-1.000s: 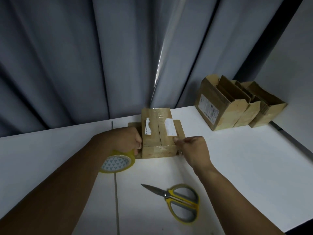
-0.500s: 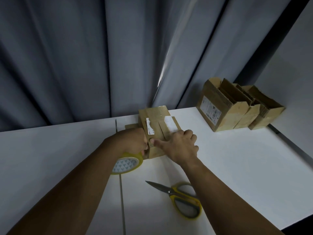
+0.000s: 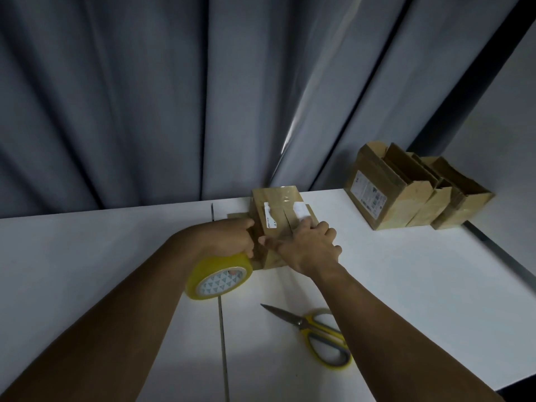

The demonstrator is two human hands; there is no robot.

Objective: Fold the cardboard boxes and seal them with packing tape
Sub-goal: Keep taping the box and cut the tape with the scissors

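We saw yellow-handled scissors (image 3: pixel 303 323) lying closed on the white desk (image 3: pixel 406 285), blades pointing away to the left. A grey pleated curtain (image 3: pixel 145 97) hung behind the desk.

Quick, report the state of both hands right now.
Left hand: holding the yellow tape roll.
Right hand: open, pressing down on the cardboard box.
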